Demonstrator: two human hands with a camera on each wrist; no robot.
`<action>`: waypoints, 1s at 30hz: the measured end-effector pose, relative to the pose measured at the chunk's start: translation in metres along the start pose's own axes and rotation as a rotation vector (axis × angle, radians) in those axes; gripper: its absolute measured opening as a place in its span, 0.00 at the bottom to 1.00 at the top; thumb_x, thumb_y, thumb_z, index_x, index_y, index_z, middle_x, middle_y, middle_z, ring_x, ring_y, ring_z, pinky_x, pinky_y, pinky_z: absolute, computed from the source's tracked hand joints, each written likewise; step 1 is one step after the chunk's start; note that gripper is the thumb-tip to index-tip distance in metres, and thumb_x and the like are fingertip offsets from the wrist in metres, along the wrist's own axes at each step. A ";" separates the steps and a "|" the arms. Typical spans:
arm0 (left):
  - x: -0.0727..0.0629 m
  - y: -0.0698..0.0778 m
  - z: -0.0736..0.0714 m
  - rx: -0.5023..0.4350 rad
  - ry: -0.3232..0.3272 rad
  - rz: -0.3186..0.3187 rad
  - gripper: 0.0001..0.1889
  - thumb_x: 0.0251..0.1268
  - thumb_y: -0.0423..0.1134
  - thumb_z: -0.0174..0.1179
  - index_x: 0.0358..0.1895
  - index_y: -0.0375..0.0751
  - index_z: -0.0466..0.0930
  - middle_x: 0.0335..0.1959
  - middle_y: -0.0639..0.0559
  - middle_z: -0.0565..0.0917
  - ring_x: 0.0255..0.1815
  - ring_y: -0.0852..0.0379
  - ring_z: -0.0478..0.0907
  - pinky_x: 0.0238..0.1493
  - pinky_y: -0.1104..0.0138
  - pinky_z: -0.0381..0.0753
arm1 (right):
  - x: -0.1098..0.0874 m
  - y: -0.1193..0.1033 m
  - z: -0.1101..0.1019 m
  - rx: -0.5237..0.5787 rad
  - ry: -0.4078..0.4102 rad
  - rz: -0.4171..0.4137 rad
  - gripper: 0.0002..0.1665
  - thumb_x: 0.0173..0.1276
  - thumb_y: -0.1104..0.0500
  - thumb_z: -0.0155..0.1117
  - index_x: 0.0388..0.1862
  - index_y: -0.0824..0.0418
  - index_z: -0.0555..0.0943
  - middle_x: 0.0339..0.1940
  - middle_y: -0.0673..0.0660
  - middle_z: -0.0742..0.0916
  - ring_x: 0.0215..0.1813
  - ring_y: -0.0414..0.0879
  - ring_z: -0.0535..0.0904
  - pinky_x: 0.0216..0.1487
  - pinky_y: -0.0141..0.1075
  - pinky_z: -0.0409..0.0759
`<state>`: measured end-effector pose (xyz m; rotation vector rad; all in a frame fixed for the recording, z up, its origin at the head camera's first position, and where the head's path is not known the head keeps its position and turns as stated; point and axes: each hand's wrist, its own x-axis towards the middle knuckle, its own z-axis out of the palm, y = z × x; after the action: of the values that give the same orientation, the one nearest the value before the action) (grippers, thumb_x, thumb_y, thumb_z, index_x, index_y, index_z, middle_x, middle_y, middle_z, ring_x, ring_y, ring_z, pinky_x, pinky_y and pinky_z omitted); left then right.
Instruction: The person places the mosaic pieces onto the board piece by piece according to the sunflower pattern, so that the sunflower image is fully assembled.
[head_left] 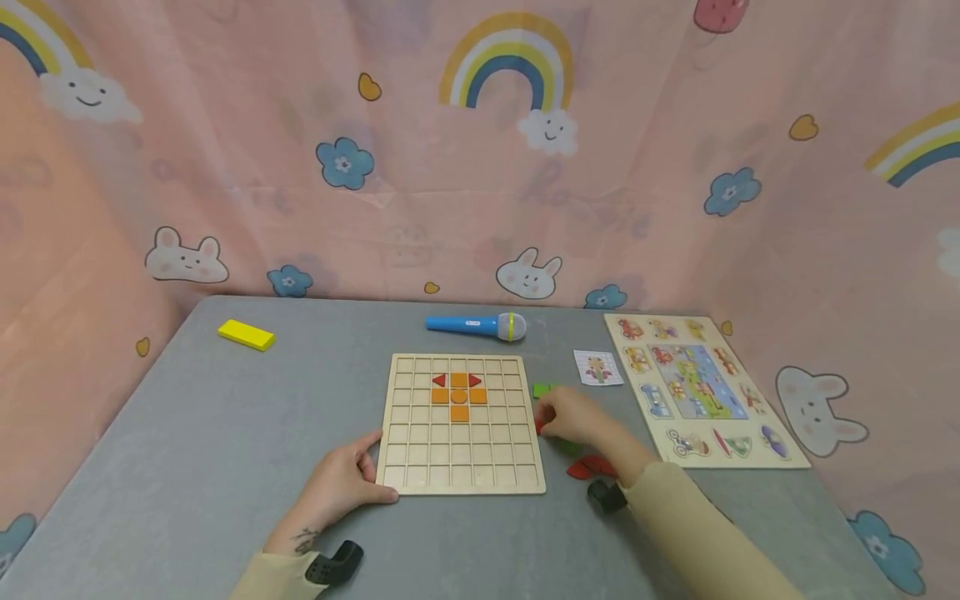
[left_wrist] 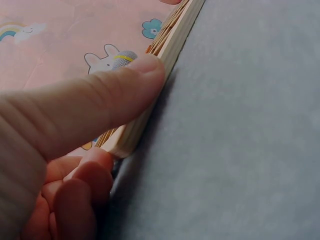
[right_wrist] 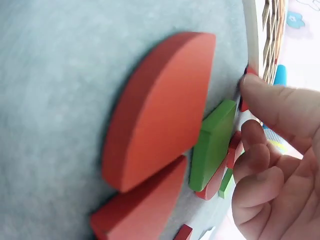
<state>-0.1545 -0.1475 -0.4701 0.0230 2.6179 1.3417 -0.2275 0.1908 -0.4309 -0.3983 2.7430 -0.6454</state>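
Observation:
A square wooden grid board (head_left: 405, 454) lies on the grey table. On its upper middle sit several orange pieces (head_left: 459, 413) in a cross, with a red triangle (head_left: 440, 380) on either side of the top one. My left hand (head_left: 333, 483) grips the board's near left corner, its thumb (left_wrist: 115, 97) along the front edge. Beside the board's right edge, my right hand (head_left: 573, 417) pinches a small red piece (right_wrist: 245, 102), partly hidden by the thumb. Under that wrist lie red curved pieces (right_wrist: 167, 110) and a green block (right_wrist: 215, 150).
Behind the board lies a blue toy microphone (head_left: 468, 326). A yellow block (head_left: 247, 335) is at the far left. To the right are a small pattern card (head_left: 597, 367) and a large wooden picture puzzle (head_left: 660, 446). A pink patterned curtain (head_left: 420, 217) surrounds the table.

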 end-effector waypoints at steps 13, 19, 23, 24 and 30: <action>0.001 -0.002 0.000 0.001 -0.004 0.000 0.52 0.25 0.36 0.79 0.66 0.36 0.65 0.16 0.52 0.72 0.17 0.58 0.65 0.19 0.68 0.63 | 0.022 -0.042 0.000 0.258 0.044 0.065 0.01 0.59 0.64 0.64 0.30 0.62 0.80 0.25 0.53 0.81 0.25 0.43 0.73 0.26 0.31 0.71; 0.001 -0.001 0.001 -0.001 -0.004 0.002 0.52 0.25 0.36 0.79 0.66 0.37 0.65 0.16 0.52 0.72 0.17 0.58 0.65 0.20 0.68 0.63 | 0.037 -0.071 0.014 0.151 0.052 0.007 0.02 0.56 0.68 0.65 0.28 0.63 0.82 0.27 0.53 0.82 0.27 0.43 0.72 0.29 0.31 0.71; 0.000 -0.001 0.001 -0.005 -0.010 0.008 0.52 0.26 0.36 0.79 0.66 0.36 0.65 0.16 0.52 0.72 0.17 0.59 0.65 0.20 0.69 0.64 | 0.044 -0.074 0.022 0.087 0.064 0.006 0.05 0.54 0.68 0.68 0.23 0.62 0.80 0.27 0.52 0.81 0.31 0.44 0.71 0.32 0.33 0.70; 0.000 -0.001 0.001 -0.005 -0.011 0.008 0.52 0.26 0.36 0.79 0.66 0.36 0.65 0.16 0.52 0.72 0.17 0.59 0.65 0.20 0.69 0.64 | 0.044 -0.074 0.024 0.082 0.064 0.009 0.06 0.54 0.68 0.68 0.22 0.61 0.80 0.27 0.52 0.81 0.32 0.44 0.71 0.33 0.33 0.70; 0.001 -0.002 0.000 -0.014 -0.008 0.003 0.52 0.26 0.35 0.79 0.66 0.36 0.64 0.16 0.52 0.72 0.17 0.58 0.66 0.20 0.68 0.63 | 0.046 -0.073 0.026 0.101 0.058 0.034 0.06 0.56 0.66 0.68 0.21 0.60 0.81 0.26 0.52 0.81 0.30 0.44 0.71 0.30 0.32 0.69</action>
<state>-0.1549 -0.1482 -0.4718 0.0308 2.6030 1.3578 -0.2467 0.1029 -0.4287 -0.3141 2.7513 -0.7943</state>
